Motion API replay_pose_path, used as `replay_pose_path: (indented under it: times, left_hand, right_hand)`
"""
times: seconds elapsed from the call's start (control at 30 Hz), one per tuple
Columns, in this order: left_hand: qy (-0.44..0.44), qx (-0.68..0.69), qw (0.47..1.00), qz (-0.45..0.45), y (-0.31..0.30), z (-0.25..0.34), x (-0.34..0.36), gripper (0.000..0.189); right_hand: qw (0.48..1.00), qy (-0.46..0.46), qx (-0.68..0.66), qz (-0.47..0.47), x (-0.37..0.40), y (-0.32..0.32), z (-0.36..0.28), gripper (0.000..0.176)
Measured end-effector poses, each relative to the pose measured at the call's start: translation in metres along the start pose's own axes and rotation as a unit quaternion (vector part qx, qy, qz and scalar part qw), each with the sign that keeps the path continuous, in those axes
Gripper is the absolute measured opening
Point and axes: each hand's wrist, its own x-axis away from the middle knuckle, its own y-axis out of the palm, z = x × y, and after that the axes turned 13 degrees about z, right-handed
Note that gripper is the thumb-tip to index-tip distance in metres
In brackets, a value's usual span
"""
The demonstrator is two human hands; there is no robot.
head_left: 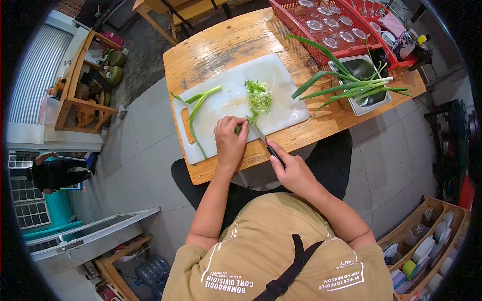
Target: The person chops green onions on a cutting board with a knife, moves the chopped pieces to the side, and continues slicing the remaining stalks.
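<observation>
My left hand (231, 140) is closed around a small bunch of green onion at the near edge of the white cutting board (211, 113). In my right hand (291, 171) is the black handle of a knife (260, 134), its blade tip by the onion pieces near my left fingers. Chopped green onion (259, 97) lies in a pile on the board just beyond the blade. A longer green onion stalk (200, 104) rests at the board's left side. More whole green onions (351, 86) lie across a metal container (369, 103) to the right.
The board lies on a wooden table (201, 60). A red crate (301, 37) with upturned glasses stands at the table's far right. Beyond the table at the left is a wooden shelf (75, 95). Another person (60, 173) is at the far left.
</observation>
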Motion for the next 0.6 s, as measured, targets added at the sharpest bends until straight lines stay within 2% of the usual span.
replay_pose_path:
  times: [0.13,0.27,0.43,0.6]
  left_hand:
    - [-0.013,0.015,1.0,0.014,0.0,-0.001,0.001,0.008]
    - [-0.003,0.008,1.0,0.011,-0.001,0.0,0.0,0.007]
    - [-0.008,0.012,1.0,0.002,-0.003,0.001,0.001,0.007]
    - [-0.002,0.013,1.0,0.009,-0.002,0.001,0.0,0.009]
  right_hand:
    - [0.998,0.048,-0.036,-0.024,-0.003,-0.006,-0.01,0.049]
    - [0.997,0.053,-0.054,-0.018,-0.005,-0.007,-0.006,0.051]
    - [0.989,0.102,-0.071,-0.08,-0.002,-0.015,-0.02,0.051]
    - [0.99,0.091,-0.075,-0.078,-0.002,-0.013,-0.016,0.051]
